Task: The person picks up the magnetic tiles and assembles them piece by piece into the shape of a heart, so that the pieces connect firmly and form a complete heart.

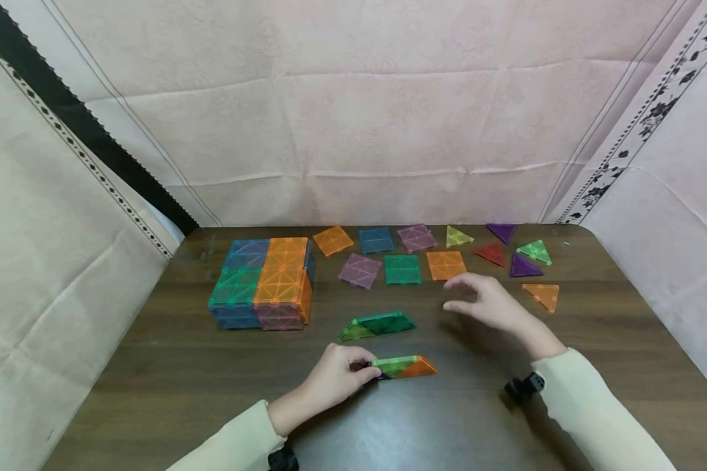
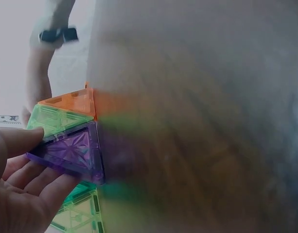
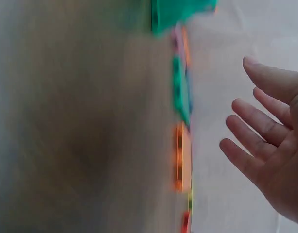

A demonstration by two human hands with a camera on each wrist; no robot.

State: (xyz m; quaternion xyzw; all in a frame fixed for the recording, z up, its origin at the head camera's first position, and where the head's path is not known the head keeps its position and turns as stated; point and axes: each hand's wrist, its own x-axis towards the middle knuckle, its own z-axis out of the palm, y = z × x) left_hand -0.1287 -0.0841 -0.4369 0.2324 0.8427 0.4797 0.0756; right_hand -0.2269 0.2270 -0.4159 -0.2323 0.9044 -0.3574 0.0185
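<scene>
Strip of three joined triangular tiles (image 1: 403, 367), translucent purple, green and orange; in left hand (image 1: 337, 374), near front of wooden surface (image 1: 182, 379).
Left fingers: pinching the strip at its purple end, thumb on one face, other fingers behind. Right hand (image 1: 484, 302): fingers spread and released, holding nothing, raised above the surface near an orange square tile (image 1: 446, 265). Just behind the strip: one green tile assembly (image 1: 383, 324). To the left: one multicoloured tile block (image 1: 283, 261). Toward the back: further loose squares (image 1: 403, 269); right of these, loose triangles (image 1: 490, 254) in yellow, purple, red, green and orange.
</scene>
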